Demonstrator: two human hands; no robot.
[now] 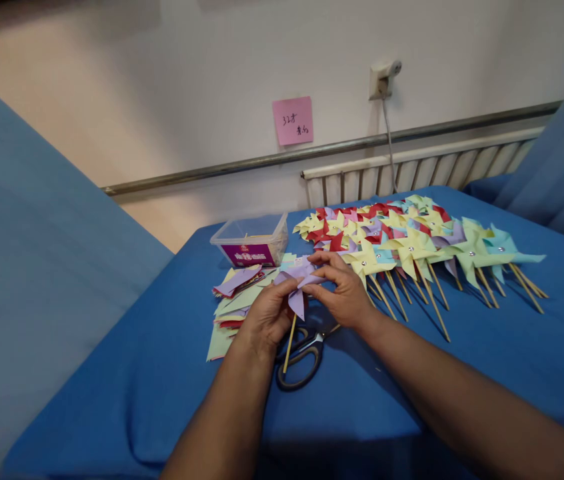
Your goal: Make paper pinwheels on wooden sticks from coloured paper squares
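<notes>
A purple paper pinwheel (pixel 298 305) on a thin wooden stick (pixel 289 343) is held up between my two hands. My left hand (pixel 271 310) is closed on it from the left, the thumb lying on the paper. From the right, my right hand (pixel 339 287) pinches a purple blade between thumb and fingers. The stick points down toward me, over a pair of scissors (pixel 301 383) with dark handles; their blades are partly hidden by my hands. Left of my hands lies a stack of coloured paper pieces (pixel 222 340), with a purple sheet (pixel 238 280) near its top.
A clear plastic box (pixel 282 233) with a purple label stands behind the paper. Many pinwheels (pixel 412 249) in yellow, red, purple and blue lie heaped at the right, sticks toward me. The blue-covered table (pixel 172 373) meets a wall with a rail (pixel 332 152) and radiator (pixel 362 183).
</notes>
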